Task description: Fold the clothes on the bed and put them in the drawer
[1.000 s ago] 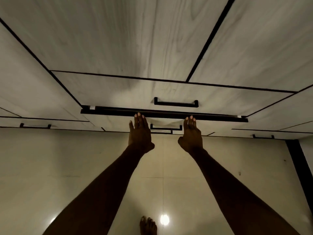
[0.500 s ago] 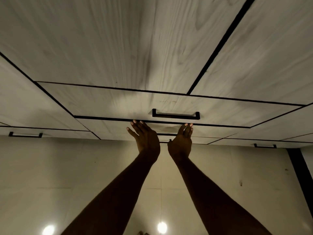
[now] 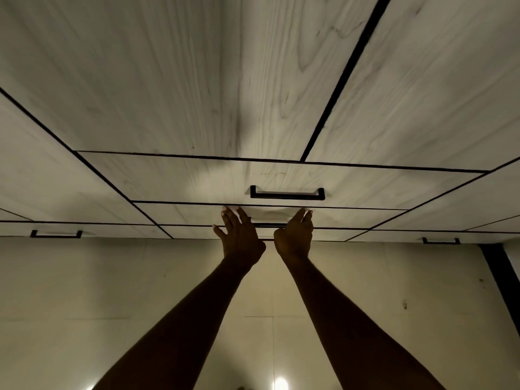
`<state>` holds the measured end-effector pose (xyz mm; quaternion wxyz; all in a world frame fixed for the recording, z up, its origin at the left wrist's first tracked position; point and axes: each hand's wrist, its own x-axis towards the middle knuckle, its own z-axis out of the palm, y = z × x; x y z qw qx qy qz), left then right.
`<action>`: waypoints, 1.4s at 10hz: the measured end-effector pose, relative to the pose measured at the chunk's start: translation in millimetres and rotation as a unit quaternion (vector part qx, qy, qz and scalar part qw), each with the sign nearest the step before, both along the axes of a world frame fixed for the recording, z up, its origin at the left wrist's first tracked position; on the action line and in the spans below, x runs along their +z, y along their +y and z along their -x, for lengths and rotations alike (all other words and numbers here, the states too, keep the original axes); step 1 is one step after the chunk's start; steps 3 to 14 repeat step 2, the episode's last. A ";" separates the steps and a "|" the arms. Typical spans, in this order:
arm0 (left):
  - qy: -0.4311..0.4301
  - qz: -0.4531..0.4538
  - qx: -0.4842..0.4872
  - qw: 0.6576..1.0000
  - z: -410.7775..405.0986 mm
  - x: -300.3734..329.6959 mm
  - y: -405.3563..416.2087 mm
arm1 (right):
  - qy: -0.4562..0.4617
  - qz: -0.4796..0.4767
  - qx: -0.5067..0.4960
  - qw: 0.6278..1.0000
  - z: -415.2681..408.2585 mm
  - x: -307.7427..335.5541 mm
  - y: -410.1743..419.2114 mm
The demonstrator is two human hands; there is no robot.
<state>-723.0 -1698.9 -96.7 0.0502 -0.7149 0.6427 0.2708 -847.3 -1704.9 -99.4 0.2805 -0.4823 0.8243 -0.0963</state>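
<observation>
Nearest the camera, two bare forearms reach forward over a glossy tiled floor [image 3: 84, 291], where a bright light reflection [image 3: 280, 383] shows at the bottom edge. The left hand [image 3: 241, 235] and right hand [image 3: 295, 235] sit close together, nearer each other than a second ago. Both have their fingers straight and slightly spread, gripping nothing. The fingertips of each reach up to the seam at the lower edge of the drawer [image 3: 197, 181]; whether they press the wood of the front below it I cannot tell.

A second ago that drawer stood out from the wardrobe, with a dark gap under its front. Now it is pushed in and lies flush with the panels around it. It is pale wood-grain with thin black seams, and its black bar handle [image 3: 287, 193] lies just beyond the fingertips, untouched. A lower handle [image 3: 267, 224] is partly hidden behind the hands. Farther off rise the tall wardrobe doors [image 3: 183, 80], split by a dark vertical gap.
</observation>
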 end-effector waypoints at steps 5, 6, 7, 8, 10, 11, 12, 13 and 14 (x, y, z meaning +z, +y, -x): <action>-0.057 0.073 -0.082 0.992 -6.7 39.0 15.9 | 0.114 0.040 0.108 0.987 4.6 30.4 41.2; -0.057 0.073 -0.082 0.992 -6.7 39.0 15.9 | 0.114 0.040 0.108 0.987 4.6 30.4 41.2; -0.057 0.073 -0.082 0.992 -6.7 39.0 15.9 | 0.114 0.040 0.108 0.987 4.6 30.4 41.2; -0.057 0.073 -0.082 0.992 -6.7 39.0 15.9 | 0.114 0.040 0.108 0.987 4.6 30.4 41.2; -0.057 0.073 -0.082 0.992 -6.7 39.0 15.9 | 0.114 0.040 0.108 0.987 4.6 30.4 41.2; -0.057 0.073 -0.082 0.992 -6.7 39.0 15.9 | 0.114 0.040 0.108 0.987 4.6 30.4 41.2; -0.057 0.073 -0.082 0.992 -6.7 39.0 15.9 | 0.114 0.040 0.108 0.987 4.6 30.4 41.2; -0.057 0.073 -0.082 0.992 -6.7 39.0 15.9 | 0.114 0.040 0.108 0.987 4.6 30.4 41.2; -0.057 0.073 -0.082 0.992 -6.7 39.0 15.9 | 0.114 0.040 0.108 0.987 4.6 30.4 41.2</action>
